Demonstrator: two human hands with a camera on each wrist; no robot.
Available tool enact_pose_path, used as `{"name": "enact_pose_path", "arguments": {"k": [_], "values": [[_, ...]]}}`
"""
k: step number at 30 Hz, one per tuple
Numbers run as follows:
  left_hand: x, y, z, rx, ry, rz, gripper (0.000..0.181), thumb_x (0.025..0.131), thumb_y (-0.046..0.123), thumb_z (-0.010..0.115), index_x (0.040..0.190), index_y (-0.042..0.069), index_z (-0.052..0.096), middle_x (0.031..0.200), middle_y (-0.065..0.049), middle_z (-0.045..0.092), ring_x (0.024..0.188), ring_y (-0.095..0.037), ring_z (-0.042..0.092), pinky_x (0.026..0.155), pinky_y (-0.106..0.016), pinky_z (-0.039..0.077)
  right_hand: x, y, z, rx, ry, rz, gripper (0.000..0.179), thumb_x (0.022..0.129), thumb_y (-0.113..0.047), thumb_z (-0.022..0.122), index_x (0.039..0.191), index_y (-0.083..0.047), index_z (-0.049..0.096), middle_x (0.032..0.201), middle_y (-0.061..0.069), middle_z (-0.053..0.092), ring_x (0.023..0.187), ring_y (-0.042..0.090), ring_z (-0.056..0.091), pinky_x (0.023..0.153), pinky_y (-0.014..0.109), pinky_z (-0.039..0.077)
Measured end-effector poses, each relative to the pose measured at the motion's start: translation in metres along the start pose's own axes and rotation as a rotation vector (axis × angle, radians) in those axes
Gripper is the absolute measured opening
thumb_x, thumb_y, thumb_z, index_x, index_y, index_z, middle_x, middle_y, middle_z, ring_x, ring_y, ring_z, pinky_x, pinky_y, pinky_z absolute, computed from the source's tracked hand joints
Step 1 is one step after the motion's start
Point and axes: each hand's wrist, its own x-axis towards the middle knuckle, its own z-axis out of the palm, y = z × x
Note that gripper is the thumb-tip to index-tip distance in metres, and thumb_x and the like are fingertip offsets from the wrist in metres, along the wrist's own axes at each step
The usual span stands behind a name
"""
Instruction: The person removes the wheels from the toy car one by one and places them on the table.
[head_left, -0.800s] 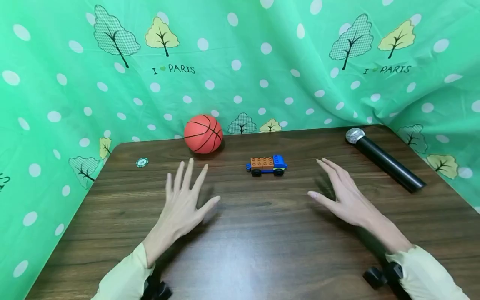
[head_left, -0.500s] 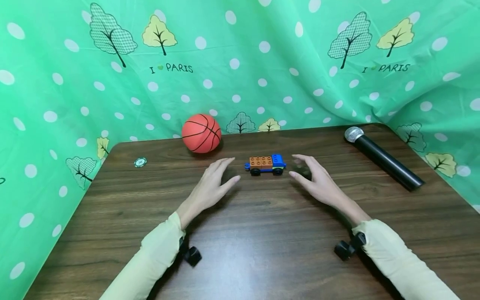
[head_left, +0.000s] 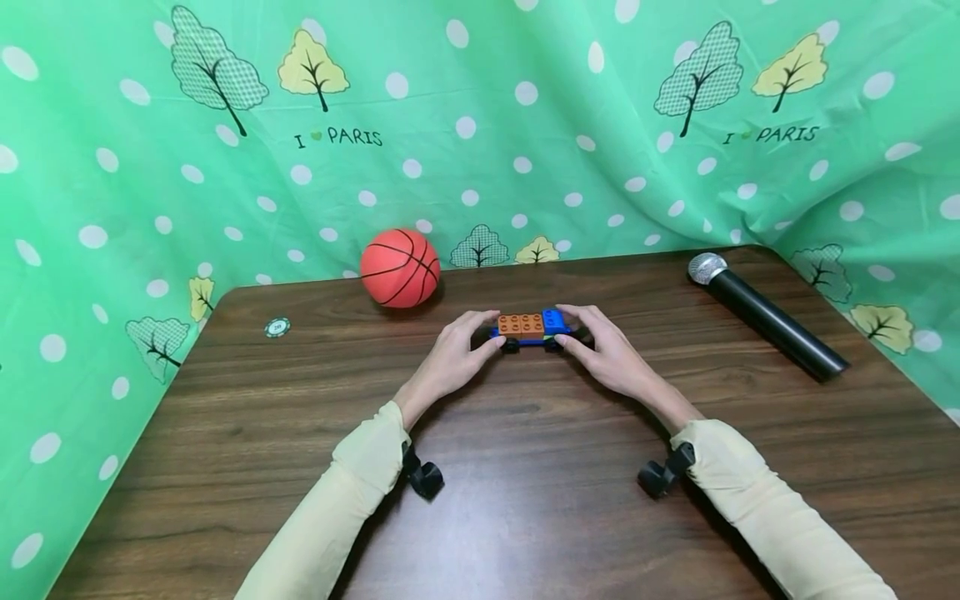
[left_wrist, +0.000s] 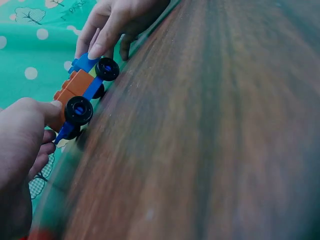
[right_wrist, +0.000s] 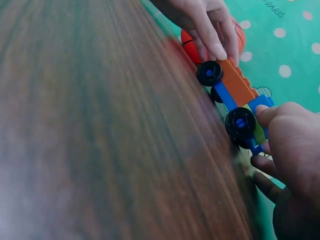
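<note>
A toy truck (head_left: 523, 327) built of blocks, orange behind and blue at the cab, with black wheels, is in the middle of the table's far part. My left hand (head_left: 450, 354) grips its rear end, thumb on the near side of the orange block (left_wrist: 80, 82). At the other end my right hand (head_left: 611, 354) holds the blue cab (right_wrist: 260, 104), its thumb pressed to the near side. In both wrist views the fingers behind the truck are partly hidden. The wheels (left_wrist: 79, 110) are at the tabletop; whether they touch it I cannot tell.
On the wooden table (head_left: 510, 483), a red basketball (head_left: 401, 268) sits behind and left of the truck. A poker chip (head_left: 277, 327) lies farther left. At the right lies a black microphone (head_left: 772, 318). A green curtain (head_left: 450, 125) hangs along the far edge.
Both hands have come in from the sides, left hand rightward and right hand leftward, and have taken hold of the toy truck's two ends. The truck stays in about the same place.
</note>
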Motion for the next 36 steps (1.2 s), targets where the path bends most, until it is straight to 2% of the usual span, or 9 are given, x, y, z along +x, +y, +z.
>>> {"name": "enact_pose_path", "arguments": {"k": [7, 12, 17, 23, 29, 31, 33, 36], "values": [[0.005, 0.003, 0.007, 0.0, 0.046, -0.013, 0.045, 0.101, 0.021, 0.071, 0.14, 0.001, 0.061, 0.13, -0.013, 0.064, 0.121, -0.025, 0.061, 0.104, -0.043, 0.048, 0.003, -0.002, 0.003, -0.002, 0.031, 0.01, 0.041, 0.103, -0.01, 0.065, 0.141, 0.0, 0.055, 0.118, 0.017, 0.057, 0.101, 0.028, 0.056, 0.083, 0.043, 0.047], [0.005, 0.003, 0.007, -0.029, 0.067, -0.013, 0.041, 0.1, 0.021, 0.073, 0.135, 0.002, 0.066, 0.124, -0.01, 0.065, 0.115, -0.022, 0.062, 0.1, -0.041, 0.05, 0.002, -0.002, 0.003, 0.008, 0.053, -0.016, 0.036, 0.102, -0.008, 0.067, 0.135, 0.0, 0.057, 0.115, 0.015, 0.057, 0.098, 0.025, 0.055, 0.08, 0.035, 0.047], [0.001, 0.006, 0.002, -0.104, 0.13, 0.023, 0.038, 0.098, 0.019, 0.075, 0.131, 0.002, 0.069, 0.118, -0.008, 0.066, 0.111, -0.021, 0.063, 0.098, -0.041, 0.051, 0.001, -0.005, 0.004, 0.045, 0.098, -0.075, 0.033, 0.101, -0.003, 0.065, 0.133, 0.001, 0.058, 0.115, 0.015, 0.057, 0.097, 0.024, 0.056, 0.078, 0.026, 0.046], [-0.008, 0.015, -0.008, -0.188, 0.211, 0.073, 0.037, 0.095, 0.016, 0.078, 0.128, 0.001, 0.07, 0.114, -0.006, 0.066, 0.108, -0.019, 0.063, 0.094, -0.038, 0.052, 0.0, -0.016, 0.003, 0.099, 0.125, -0.138, 0.033, 0.101, 0.0, 0.064, 0.134, 0.001, 0.058, 0.119, 0.016, 0.057, 0.103, 0.025, 0.057, 0.083, 0.026, 0.047], [-0.019, 0.02, -0.018, -0.224, 0.252, 0.143, 0.037, 0.091, 0.014, 0.081, 0.126, 0.004, 0.071, 0.116, -0.003, 0.067, 0.109, -0.024, 0.063, 0.095, -0.039, 0.05, -0.003, -0.033, 0.001, 0.15, 0.149, -0.184, 0.035, 0.099, 0.004, 0.066, 0.133, 0.001, 0.059, 0.119, 0.015, 0.057, 0.101, 0.021, 0.056, 0.077, 0.023, 0.049], [-0.021, 0.022, -0.02, -0.252, 0.255, 0.143, 0.037, 0.091, 0.014, 0.081, 0.126, 0.005, 0.072, 0.117, -0.003, 0.067, 0.11, -0.026, 0.062, 0.096, -0.041, 0.05, -0.004, -0.039, 0.0, 0.162, 0.153, -0.201, 0.036, 0.098, 0.005, 0.066, 0.132, 0.001, 0.059, 0.119, 0.014, 0.057, 0.1, 0.019, 0.056, 0.077, 0.021, 0.049], [-0.022, 0.025, -0.023, -0.292, 0.238, 0.12, 0.034, 0.095, 0.016, 0.077, 0.127, 0.006, 0.07, 0.118, -0.004, 0.066, 0.11, -0.024, 0.061, 0.097, -0.042, 0.05, -0.005, -0.047, -0.001, 0.174, 0.151, -0.225, 0.036, 0.097, 0.007, 0.067, 0.132, 0.001, 0.06, 0.119, 0.012, 0.057, 0.1, 0.018, 0.057, 0.079, 0.021, 0.05], [-0.021, 0.032, -0.028, -0.378, 0.152, 0.055, 0.034, 0.105, 0.028, 0.063, 0.131, 0.008, 0.068, 0.124, -0.003, 0.066, 0.112, -0.02, 0.06, 0.098, -0.039, 0.049, -0.007, -0.059, -0.001, 0.187, 0.132, -0.275, 0.039, 0.095, 0.01, 0.066, 0.132, -0.001, 0.061, 0.122, 0.01, 0.057, 0.102, 0.018, 0.057, 0.083, 0.021, 0.05]]}}
